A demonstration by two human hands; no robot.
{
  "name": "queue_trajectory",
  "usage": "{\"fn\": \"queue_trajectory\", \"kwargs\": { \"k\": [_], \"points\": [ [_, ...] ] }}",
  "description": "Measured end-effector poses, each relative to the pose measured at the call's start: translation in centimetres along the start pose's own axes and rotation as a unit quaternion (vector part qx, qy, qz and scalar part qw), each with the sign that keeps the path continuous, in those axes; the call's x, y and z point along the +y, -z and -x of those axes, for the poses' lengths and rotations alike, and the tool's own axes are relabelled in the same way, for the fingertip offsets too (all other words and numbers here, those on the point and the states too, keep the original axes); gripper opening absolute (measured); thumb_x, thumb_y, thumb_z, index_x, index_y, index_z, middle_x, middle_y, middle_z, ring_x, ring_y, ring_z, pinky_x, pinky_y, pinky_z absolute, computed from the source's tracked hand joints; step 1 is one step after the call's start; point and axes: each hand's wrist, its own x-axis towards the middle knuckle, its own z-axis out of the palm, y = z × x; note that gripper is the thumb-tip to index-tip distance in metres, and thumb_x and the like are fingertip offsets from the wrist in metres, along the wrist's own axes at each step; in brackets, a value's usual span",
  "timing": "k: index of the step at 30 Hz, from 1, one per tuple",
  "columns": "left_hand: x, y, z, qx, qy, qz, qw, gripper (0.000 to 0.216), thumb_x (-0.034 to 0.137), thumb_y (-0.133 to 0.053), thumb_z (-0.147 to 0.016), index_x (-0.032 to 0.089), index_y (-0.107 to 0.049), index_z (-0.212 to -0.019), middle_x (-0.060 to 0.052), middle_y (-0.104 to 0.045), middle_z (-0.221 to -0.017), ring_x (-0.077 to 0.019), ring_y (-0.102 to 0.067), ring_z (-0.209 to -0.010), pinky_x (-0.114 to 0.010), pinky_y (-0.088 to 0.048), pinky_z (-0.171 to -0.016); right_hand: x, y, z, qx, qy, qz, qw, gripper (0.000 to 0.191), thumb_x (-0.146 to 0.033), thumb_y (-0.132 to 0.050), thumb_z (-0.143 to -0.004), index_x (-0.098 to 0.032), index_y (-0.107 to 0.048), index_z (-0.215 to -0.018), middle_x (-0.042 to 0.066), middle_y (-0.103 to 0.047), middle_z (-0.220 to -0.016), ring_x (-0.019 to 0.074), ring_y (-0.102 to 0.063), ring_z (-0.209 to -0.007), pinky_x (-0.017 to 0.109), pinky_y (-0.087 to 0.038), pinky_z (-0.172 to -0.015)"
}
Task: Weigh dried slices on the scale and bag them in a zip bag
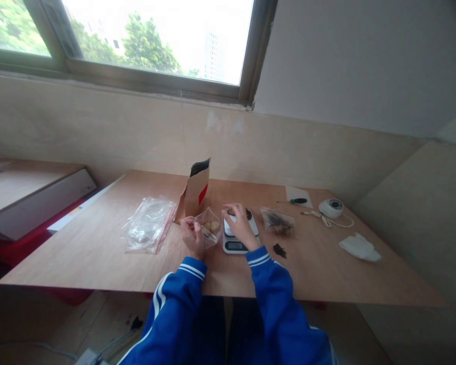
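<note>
While my left hand [193, 234] pinches 1 small clear bag [210, 226] of pale pieces, my right hand [238, 222] rests on the scale [238, 238], fingers loosely curled, holding nothing I can see. Its display is too small to read.

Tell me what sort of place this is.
Probably a plain workroom or makeshift packing spot, not a kitchen or shop. A bare plywood table stands against a tiled wall under a window, and on it are a small digital scale, a stack of clear zip bags and a kraft paper pouch.
</note>
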Motion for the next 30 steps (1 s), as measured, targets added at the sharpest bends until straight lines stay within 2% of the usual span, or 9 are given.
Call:
{"fn": "queue_trajectory", "kwargs": {
  "k": [3,6,9,14,18,22,25,28,30],
  "points": [
    [0.3,0.0,0.0,-0.007,0.003,-0.008,1.000,0.016,0.035,-0.048,-0.085,0.020,-0.047,-0.080,-0.005,-0.054,-0.086,-0.0179,-0.055,-0.078,-0.030,-0.047,-0.066,2.8,0.2,-0.4,0.036,-0.026,0.105,0.994,0.029,-0.031,-0.056,-0.088,-0.019,-0.063,-0.113,0.016,-0.052,-0.125,0.0313,-0.045,-0.122,0.051,-0.034,-0.105],
    [0.5,0.0,0.0,-0.011,0.011,-0.010,1.000,0.015,0.034,-0.047,-0.086,0.020,-0.047,-0.080,-0.005,-0.053,-0.085,-0.0175,-0.055,-0.077,-0.030,-0.047,-0.066,5.2,0.2,-0.7,0.000,-0.062,0.151,0.987,0.032,-0.026,-0.061,-0.083,-0.018,-0.064,-0.114,0.019,-0.051,-0.128,0.0353,-0.043,-0.125,0.055,-0.034,-0.103],
    [0.4,0.0,0.0,-0.006,0.015,-0.009,1.000,0.015,0.034,-0.046,-0.086,0.020,-0.047,-0.081,-0.004,-0.054,-0.082,-0.0170,-0.055,-0.074,-0.031,-0.046,-0.066,6.5,0.3,-0.5,-0.032,-0.077,0.147,0.986,0.026,-0.017,-0.057,-0.083,-0.016,-0.067,-0.106,0.017,-0.060,-0.112,0.0306,-0.055,-0.111,0.048,-0.042,-0.097],
    [0.1,0.0,0.1,-0.002,0.018,0.001,1.000,0.014,0.033,-0.046,-0.086,0.020,-0.047,-0.081,-0.003,-0.054,-0.083,-0.0166,-0.054,-0.072,-0.031,-0.046,-0.065,6.5,1.2,0.2,-0.014,-0.071,0.124,0.990,0.024,-0.014,-0.053,-0.083,-0.016,-0.069,-0.100,0.012,-0.065,-0.100,0.0243,-0.063,-0.092,0.040,-0.049,-0.085],
    [-0.3,0.0,0.1,-0.010,0.022,-0.004,1.000,0.015,0.034,-0.046,-0.086,0.020,-0.049,-0.083,-0.004,-0.055,-0.082,-0.0171,-0.056,-0.074,-0.031,-0.046,-0.066,4.6,2.3,-0.1,0.005,-0.054,0.086,0.995,0.020,-0.018,-0.056,-0.083,-0.018,-0.070,-0.097,0.009,-0.070,-0.095,0.0205,-0.064,-0.084,0.035,-0.051,-0.080],
    [-0.3,0.1,0.1,-0.007,0.031,-0.006,0.999,0.018,0.036,-0.046,-0.087,0.020,-0.050,-0.083,-0.004,-0.057,-0.081,-0.0176,-0.057,-0.074,-0.031,-0.046,-0.067,0.6,2.8,-0.9,0.020,-0.028,-0.023,0.999,0.020,-0.024,-0.059,-0.083,-0.019,-0.071,-0.097,0.007,-0.071,-0.097,0.0189,-0.065,-0.084,0.033,-0.052,-0.078],
    [0.0,0.0,0.0,0.007,0.051,0.004,0.999,0.018,0.037,-0.047,-0.086,0.019,-0.051,-0.083,-0.004,-0.059,-0.082,-0.0173,-0.058,-0.073,-0.031,-0.048,-0.066,-2.7,2.5,-1.1,-0.033,0.005,-0.074,0.997,0.018,-0.020,-0.062,-0.081,-0.020,-0.071,-0.096,0.006,-0.072,-0.099,0.0187,-0.066,-0.090,0.032,-0.052,-0.082],
    [0.3,0.0,-0.1,0.013,0.073,0.018,0.997,0.018,0.036,-0.047,-0.087,0.020,-0.052,-0.083,-0.003,-0.061,-0.079,-0.0170,-0.060,-0.070,-0.032,-0.048,-0.065,-4.8,2.0,-0.8,-0.103,0.013,-0.096,0.990,0.021,-0.015,-0.067,-0.077,-0.021,-0.072,-0.096,0.006,-0.073,-0.103,0.0205,-0.066,-0.098,0.034,-0.051,-0.088],
    [0.4,0.0,-0.1,0.010,0.082,0.025,0.996,0.017,0.036,-0.047,-0.087,0.020,-0.053,-0.083,-0.003,-0.062,-0.076,-0.0171,-0.061,-0.070,-0.032,-0.048,-0.067,-5.4,1.6,-0.5,-0.107,-0.005,-0.106,0.989,0.025,-0.015,-0.070,-0.075,-0.020,-0.072,-0.100,0.007,-0.072,-0.108,0.0218,-0.066,-0.102,0.036,-0.051,-0.091]
  ]
}}
